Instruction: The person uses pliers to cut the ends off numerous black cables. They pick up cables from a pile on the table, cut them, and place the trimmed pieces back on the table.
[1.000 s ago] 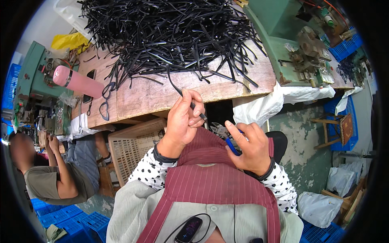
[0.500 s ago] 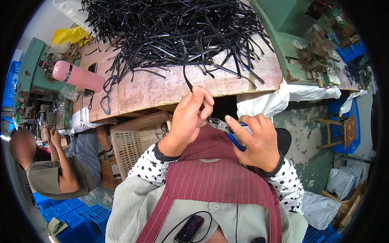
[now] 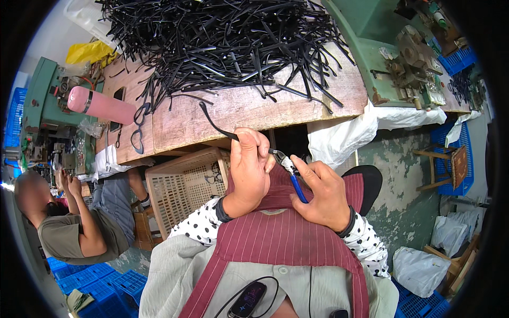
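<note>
My left hand [image 3: 248, 167] is closed on a black eyeglass temple arm [image 3: 216, 125]. Its curved tip points up and left past the table's front edge, and the other end comes out by my fingertips. In my right hand [image 3: 324, 196] are pliers with blue handles [image 3: 298, 188] and a white wrapping near the metal jaws [image 3: 279, 155]. Those jaws meet the temple's end beside my left fingers; whether they are clamped on it I cannot tell. Beyond my hands a large pile of black temple arms [image 3: 222, 47] covers much of the wooden table [image 3: 175, 124].
A pink bottle [image 3: 101, 105] and a black glasses front [image 3: 139, 127] lie at the table's left. Below stands a beige plastic crate [image 3: 175, 185]. Green machines [image 3: 392, 74] flank the table. Another person [image 3: 85, 222] sits at the left, near blue crates [image 3: 95, 283].
The temple has swung from nearly upright to slanting left, and my left hand has turned with it. The pliers have moved in and their jaws now reach the temple's end.
</note>
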The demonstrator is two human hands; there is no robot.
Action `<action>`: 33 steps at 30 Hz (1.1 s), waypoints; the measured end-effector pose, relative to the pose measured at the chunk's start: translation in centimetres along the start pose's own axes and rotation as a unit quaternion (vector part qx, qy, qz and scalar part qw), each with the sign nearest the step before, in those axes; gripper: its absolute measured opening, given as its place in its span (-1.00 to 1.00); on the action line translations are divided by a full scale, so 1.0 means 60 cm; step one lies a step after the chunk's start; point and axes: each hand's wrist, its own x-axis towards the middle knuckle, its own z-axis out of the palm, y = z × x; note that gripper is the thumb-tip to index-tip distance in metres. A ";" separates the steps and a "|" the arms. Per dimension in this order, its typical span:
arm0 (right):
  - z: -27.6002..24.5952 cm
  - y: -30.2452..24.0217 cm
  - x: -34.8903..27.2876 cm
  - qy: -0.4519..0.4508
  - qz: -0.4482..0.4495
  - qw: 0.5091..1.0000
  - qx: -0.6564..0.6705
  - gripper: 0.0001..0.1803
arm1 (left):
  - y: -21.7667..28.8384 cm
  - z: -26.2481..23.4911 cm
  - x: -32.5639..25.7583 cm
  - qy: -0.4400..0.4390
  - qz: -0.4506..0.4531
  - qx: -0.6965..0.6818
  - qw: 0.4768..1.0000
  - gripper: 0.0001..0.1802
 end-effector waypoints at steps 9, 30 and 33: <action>0.007 -0.007 -0.001 -0.022 0.013 1.000 0.005 -0.09 | -0.015 -0.009 -0.008 -0.026 0.067 0.048 0.996 -0.61; 0.016 0.083 -0.004 -0.106 0.224 0.775 0.581 -0.19 | -0.027 -0.078 0.061 -0.040 -0.052 0.170 0.983 -0.60; 0.048 0.136 0.014 -0.015 0.289 0.683 0.671 -0.34 | -0.021 -0.088 0.103 -0.039 0.001 0.286 0.957 -0.80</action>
